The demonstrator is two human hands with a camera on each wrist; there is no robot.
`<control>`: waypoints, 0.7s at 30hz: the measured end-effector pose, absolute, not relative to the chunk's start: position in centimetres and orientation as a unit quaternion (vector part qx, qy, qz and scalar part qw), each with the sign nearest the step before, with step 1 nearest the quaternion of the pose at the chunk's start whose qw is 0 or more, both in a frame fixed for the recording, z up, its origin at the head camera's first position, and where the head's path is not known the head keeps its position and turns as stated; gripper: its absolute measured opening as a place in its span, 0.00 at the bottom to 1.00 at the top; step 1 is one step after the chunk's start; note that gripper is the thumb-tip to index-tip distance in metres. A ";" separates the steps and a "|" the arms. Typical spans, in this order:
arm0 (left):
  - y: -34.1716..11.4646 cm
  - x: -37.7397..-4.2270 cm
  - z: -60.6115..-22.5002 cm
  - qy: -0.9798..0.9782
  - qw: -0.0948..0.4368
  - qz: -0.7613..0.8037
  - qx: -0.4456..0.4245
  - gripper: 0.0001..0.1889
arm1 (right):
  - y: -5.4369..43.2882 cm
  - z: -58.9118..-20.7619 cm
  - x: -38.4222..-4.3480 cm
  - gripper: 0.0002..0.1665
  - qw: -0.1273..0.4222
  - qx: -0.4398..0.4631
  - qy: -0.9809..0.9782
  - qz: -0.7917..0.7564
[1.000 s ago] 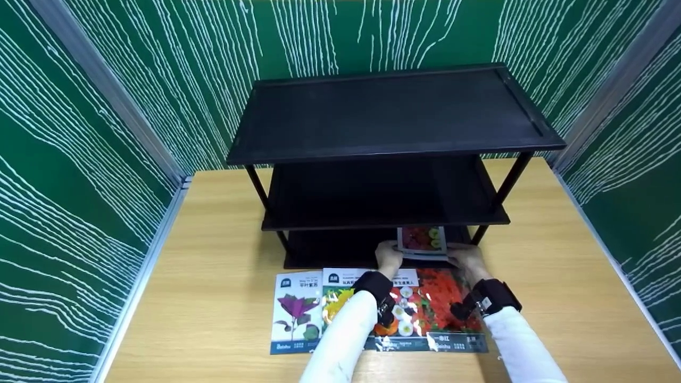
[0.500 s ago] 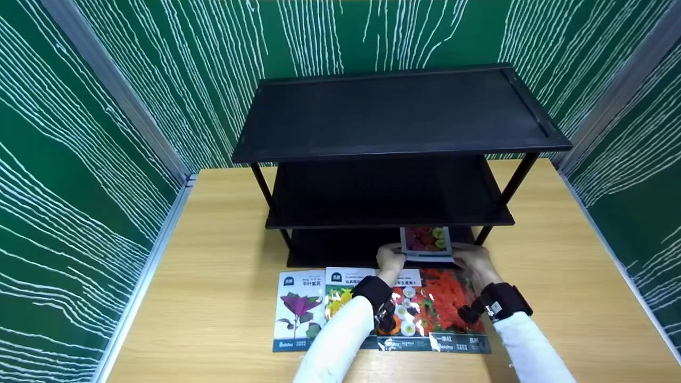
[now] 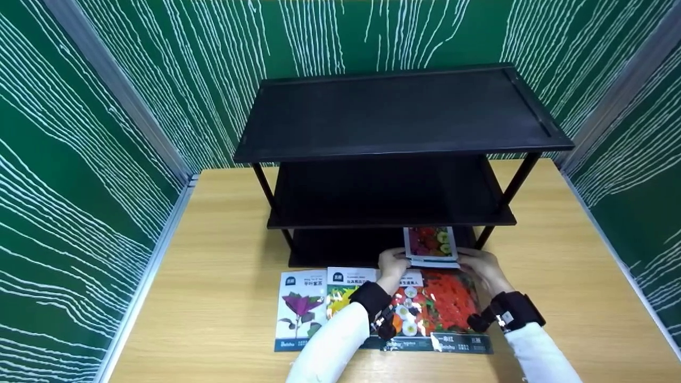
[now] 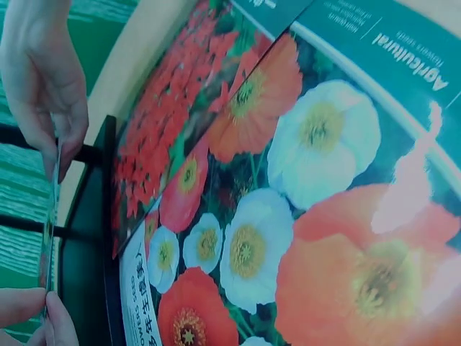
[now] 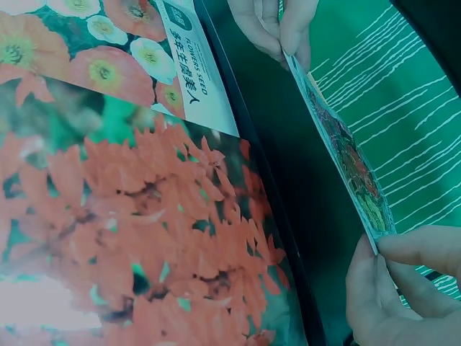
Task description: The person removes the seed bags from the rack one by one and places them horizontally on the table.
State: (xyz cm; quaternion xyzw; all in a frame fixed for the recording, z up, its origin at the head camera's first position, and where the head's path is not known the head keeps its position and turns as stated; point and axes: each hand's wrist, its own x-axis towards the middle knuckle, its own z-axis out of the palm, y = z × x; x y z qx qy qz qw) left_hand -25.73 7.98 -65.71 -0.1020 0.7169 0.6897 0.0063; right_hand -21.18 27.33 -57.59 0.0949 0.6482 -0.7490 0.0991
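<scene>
Both hands grip a seed packet (image 3: 430, 242) with a flower picture at the front of the black rack's bottom tier. My left hand (image 3: 392, 264) pinches its left lower corner between thumb and fingers. At the right lower corner, my right hand (image 3: 483, 269) pinches it the same way. The right wrist view shows the packet (image 5: 346, 155) tilted, nearly edge-on, between the hands. Below the hands lie larger flower seed packets: one with white and orange poppies (image 3: 408, 314), partly under the left wrist, and one with red blossoms (image 3: 452, 300).
The black three-tier rack (image 3: 399, 117) stands at the back of the wooden table (image 3: 213, 276); its middle tier overhangs the small packet. A purple-leaf packet (image 3: 299, 308) and a yellow-flower packet (image 3: 340, 298) lie to the left. Green walls (image 3: 314, 37) enclose the table.
The small packet has come slightly toward the person, still in both hands. My right wrist has swung outward to the right. The head view has shifted a little; the large packets stay put.
</scene>
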 end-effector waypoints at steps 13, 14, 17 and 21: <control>9.8 -29.1 -77.0 0.651 0.036 0.752 -0.096 0.22 | 27.4 -55.2 -19.2 0.33 0.127 0.108 0.655 -0.737; 9.7 -27.7 -74.3 0.655 0.036 0.749 -0.094 0.22 | 27.4 -55.0 -19.1 0.33 0.136 0.113 0.658 -0.732; 9.3 -25.5 -70.9 0.652 0.030 0.753 -0.084 0.21 | 27.7 -54.8 -18.7 0.33 0.151 0.123 0.663 -0.722; 8.8 -24.3 -69.8 0.638 0.033 0.765 -0.078 0.19 | 28.0 -54.9 -18.2 0.34 0.157 0.113 0.650 -0.735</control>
